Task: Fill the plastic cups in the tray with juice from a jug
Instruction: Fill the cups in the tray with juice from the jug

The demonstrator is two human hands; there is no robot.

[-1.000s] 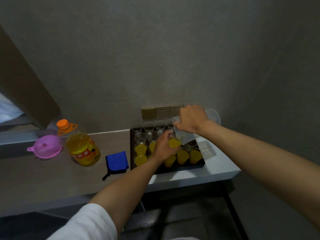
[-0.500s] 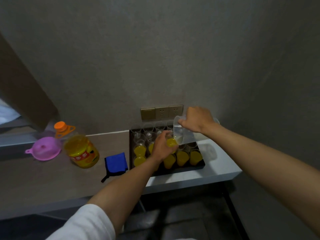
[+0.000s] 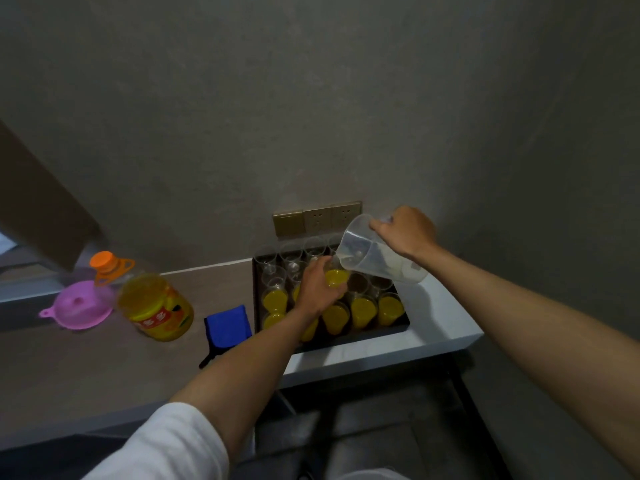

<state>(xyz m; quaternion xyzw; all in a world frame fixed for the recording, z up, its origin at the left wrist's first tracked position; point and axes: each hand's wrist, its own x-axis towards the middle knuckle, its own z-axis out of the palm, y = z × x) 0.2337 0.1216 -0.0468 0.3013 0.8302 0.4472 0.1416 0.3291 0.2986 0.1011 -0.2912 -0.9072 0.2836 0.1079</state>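
jug [image 3: 375, 256] tilted in right grip [image 3: 405, 232] above cup [image 3: 336, 277].

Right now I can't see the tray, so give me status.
Left hand holds filled cup. Right hand tips jug, nearly empty. Back cups unfilled.

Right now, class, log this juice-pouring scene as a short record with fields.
left hand: holds a juice-filled cup above the tray
right hand: grip on the clear jug, tilted toward that cup
jug contents: almost none visible
front cups: yellow juice
back cups: clear, unfilled
counter, left: blue cloth, juice bottle, pink funnel
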